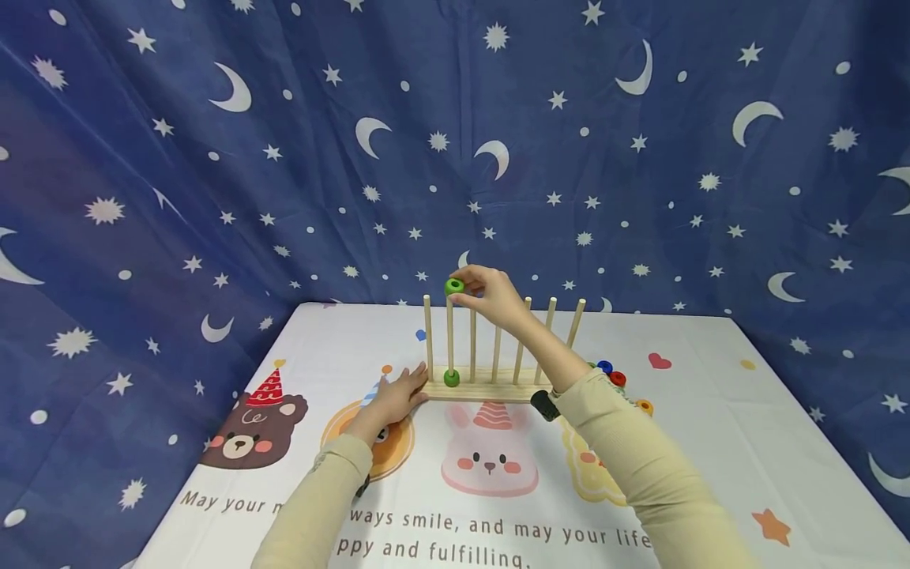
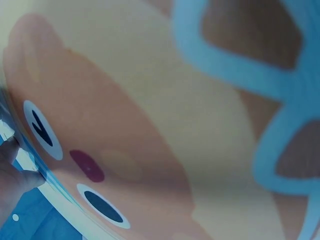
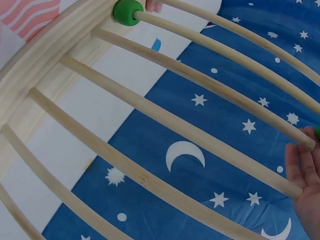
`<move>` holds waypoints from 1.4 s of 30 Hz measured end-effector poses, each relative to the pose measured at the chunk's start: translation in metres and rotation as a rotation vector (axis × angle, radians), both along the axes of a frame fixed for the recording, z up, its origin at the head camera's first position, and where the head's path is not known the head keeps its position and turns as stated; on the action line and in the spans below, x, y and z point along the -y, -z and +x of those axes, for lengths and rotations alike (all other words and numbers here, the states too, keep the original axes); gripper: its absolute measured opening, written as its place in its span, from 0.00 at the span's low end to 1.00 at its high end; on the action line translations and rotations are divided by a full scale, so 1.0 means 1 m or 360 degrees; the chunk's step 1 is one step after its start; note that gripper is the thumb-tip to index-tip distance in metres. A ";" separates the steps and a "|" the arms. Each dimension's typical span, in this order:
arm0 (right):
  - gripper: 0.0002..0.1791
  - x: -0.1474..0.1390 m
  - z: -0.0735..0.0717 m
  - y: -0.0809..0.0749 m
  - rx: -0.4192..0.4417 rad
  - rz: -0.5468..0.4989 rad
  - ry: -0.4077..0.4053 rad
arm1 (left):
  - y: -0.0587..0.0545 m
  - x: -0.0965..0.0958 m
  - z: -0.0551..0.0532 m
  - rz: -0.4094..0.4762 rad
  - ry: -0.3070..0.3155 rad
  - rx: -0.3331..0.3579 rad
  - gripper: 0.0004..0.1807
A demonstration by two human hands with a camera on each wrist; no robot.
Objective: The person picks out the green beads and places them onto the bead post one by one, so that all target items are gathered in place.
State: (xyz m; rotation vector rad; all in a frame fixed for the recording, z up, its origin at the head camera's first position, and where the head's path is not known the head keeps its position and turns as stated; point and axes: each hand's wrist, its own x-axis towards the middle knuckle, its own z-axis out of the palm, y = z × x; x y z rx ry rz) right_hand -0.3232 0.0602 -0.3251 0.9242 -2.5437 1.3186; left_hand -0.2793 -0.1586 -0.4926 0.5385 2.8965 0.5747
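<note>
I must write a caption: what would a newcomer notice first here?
First, the starry blue backdrop behind the table, filling the head view's upper half. Then, near the centre, the right hand pinches a green bead at the top of the second peg from the left on the wooden rack.

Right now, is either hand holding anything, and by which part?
The right hand pinches a green bead by its outer side. The left hand touches one end of the peg rack; whether it grips is unclear.
</note>
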 end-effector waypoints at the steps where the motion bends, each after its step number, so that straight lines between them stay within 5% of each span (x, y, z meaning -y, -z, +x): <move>1: 0.19 0.000 -0.001 0.001 0.0002 -0.0006 -0.0002 | 0.000 0.000 0.000 -0.0001 0.0000 -0.0007 0.30; 32: 0.21 0.002 0.001 0.002 -0.0090 0.0243 0.0021 | 0.002 -0.003 0.002 0.0061 -0.0016 0.0010 0.29; 42: 0.22 -0.004 -0.003 0.004 -0.0074 0.0187 0.0051 | 0.002 -0.004 0.002 0.0056 -0.0024 0.0018 0.29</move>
